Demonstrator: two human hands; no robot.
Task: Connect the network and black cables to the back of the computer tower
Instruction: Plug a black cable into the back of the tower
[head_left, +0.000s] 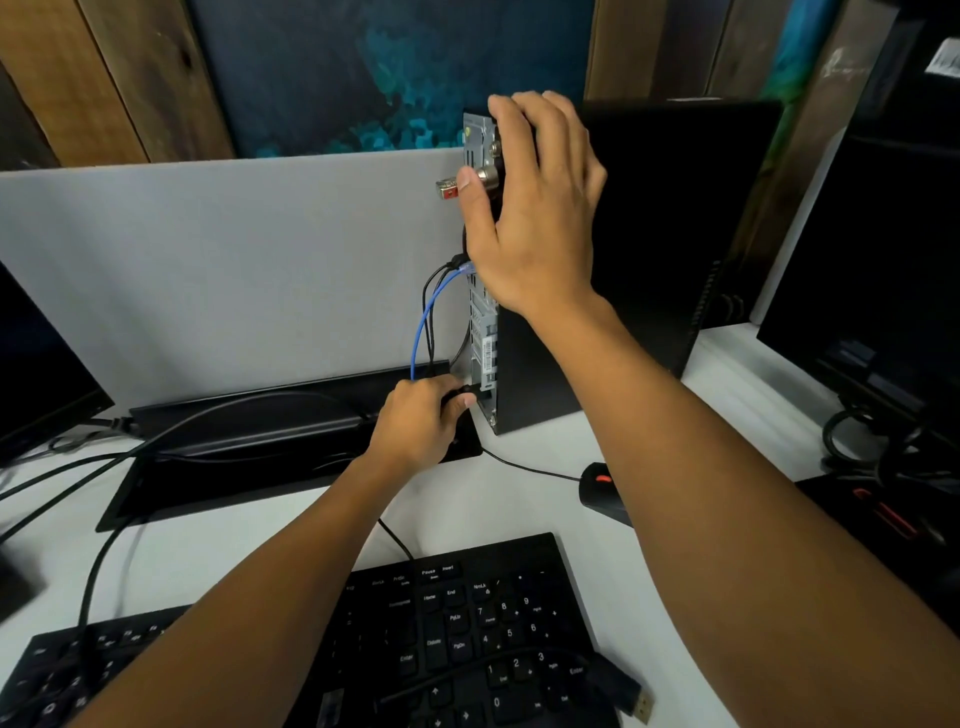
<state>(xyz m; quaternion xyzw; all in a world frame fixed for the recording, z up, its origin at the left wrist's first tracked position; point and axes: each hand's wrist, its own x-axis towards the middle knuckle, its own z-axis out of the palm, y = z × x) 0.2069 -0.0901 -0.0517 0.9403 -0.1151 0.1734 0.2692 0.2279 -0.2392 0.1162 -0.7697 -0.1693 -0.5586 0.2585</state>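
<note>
Black sheet metal forms the computer tower, which is stood upright on the white desk with its grey rear panel turned toward the grey partition. The top rear corner of the tower is covered by the right hand, its fingers spread and laid flat over the edge, with the thumb resting near a silver round connector. A black plug is pinched between thumb and fingers of the left hand and is held against the bottom of the rear panel. A blue network cable is seen looping from midway up the panel down behind the left hand, beside thin black cables. A black keyboard and a black mouse are laid on the desk nearer the viewer.
</note>
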